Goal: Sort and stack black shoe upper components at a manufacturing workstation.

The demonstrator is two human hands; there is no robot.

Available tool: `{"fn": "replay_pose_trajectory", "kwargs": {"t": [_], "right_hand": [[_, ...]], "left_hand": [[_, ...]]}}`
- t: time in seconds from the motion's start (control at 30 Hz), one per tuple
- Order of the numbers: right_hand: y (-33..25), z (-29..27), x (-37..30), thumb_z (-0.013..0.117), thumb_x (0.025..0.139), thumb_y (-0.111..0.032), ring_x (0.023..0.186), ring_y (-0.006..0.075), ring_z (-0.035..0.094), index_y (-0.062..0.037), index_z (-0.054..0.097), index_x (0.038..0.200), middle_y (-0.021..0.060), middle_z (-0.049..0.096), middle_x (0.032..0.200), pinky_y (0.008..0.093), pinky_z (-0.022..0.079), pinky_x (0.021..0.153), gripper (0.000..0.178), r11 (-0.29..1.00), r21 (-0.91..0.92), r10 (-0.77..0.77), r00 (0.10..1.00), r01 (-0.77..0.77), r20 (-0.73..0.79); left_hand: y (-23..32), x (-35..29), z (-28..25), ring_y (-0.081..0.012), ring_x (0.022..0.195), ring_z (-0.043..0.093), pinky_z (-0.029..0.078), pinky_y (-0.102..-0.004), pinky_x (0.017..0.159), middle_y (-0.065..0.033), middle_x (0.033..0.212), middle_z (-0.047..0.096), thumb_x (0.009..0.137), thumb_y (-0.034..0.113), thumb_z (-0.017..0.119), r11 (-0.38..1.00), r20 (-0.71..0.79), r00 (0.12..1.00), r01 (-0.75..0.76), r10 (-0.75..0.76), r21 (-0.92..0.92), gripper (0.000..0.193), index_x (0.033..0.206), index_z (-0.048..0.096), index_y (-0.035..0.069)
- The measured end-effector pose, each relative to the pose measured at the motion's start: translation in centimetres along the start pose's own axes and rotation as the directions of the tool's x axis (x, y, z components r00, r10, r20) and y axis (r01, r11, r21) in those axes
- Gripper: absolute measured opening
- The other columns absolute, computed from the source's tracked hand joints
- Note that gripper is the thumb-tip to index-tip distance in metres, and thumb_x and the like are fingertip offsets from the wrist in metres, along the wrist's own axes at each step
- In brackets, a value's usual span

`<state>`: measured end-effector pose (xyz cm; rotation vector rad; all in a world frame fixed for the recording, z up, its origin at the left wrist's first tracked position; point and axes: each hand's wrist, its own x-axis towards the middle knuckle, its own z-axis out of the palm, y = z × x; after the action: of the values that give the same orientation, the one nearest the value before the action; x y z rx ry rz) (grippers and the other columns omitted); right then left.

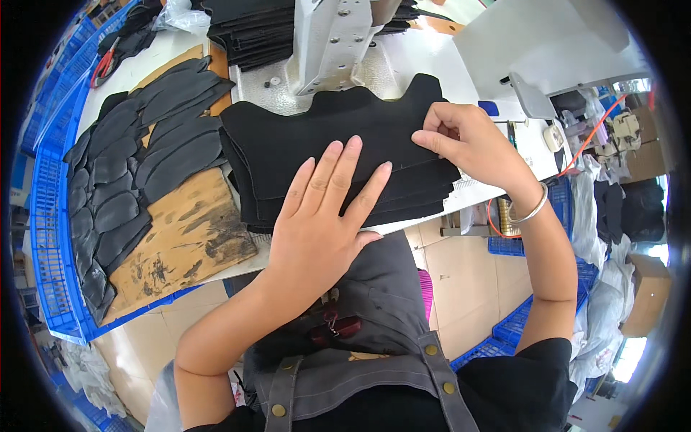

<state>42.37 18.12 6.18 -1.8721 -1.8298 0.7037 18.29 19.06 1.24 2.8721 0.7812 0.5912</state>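
A stack of black cut fabric pieces (288, 137) lies in front of me on the white machine table, its layers slightly fanned toward my side. My left hand (320, 198) rests flat on the stack's near part, fingers spread. At the right end of the stack, my right hand (461, 140) has its thumb and forefinger pinched at the top piece, the other fingers curled under. Whether an edge of the cloth is caught in that pinch is hard to see. A metal bangle (530, 204) circles my right wrist.
Rows of dark, leaf-shaped pieces (115, 158) overlap on a stained brown board (183, 230) at left, beside a blue crate (54, 245). Behind the stack rises a white machine column (327, 50), with another black pile (252, 32). Red-handled scissors (106, 65) lie far left.
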Motion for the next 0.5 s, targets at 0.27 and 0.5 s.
{"fn": "replay_pose_trajectory", "kwargs": {"t": [0.27,0.5], "right_hand": [[0.5,0.5,-0.4,0.067,0.085,-0.016,0.053,0.0053,0.038,-0.0002,0.054,0.075,-0.0005,0.045,0.057,0.0251,0.031,0.047,0.024,0.996,-0.05,-0.079,0.995,0.076,-0.068],[-2.1,0.6,-1.1,0.07,0.077,-0.023,0.082,0.0268,0.062,-0.0049,0.058,0.098,0.0122,0.065,0.092,0.0368,0.048,0.069,0.03,0.86,-0.511,-0.1,0.975,-0.017,-0.2]], "left_hand": [[0.0,0.1,0.2,-0.0334,0.131,0.036,0.03,-0.0447,0.106,-0.0178,0.144,0.035,0.078,0.043,0.06,1.0,0.001,1.0,-0.008,0.008,0.024,0.066,0.138,0.045,0.017],[-0.3,0.4,-0.4,-0.0334,0.129,0.038,0.031,-0.0452,0.105,-0.0183,0.142,0.037,0.077,0.04,0.064,1.0,0.02,1.0,-0.013,0.014,-0.01,0.067,0.136,0.046,0.015]]}}
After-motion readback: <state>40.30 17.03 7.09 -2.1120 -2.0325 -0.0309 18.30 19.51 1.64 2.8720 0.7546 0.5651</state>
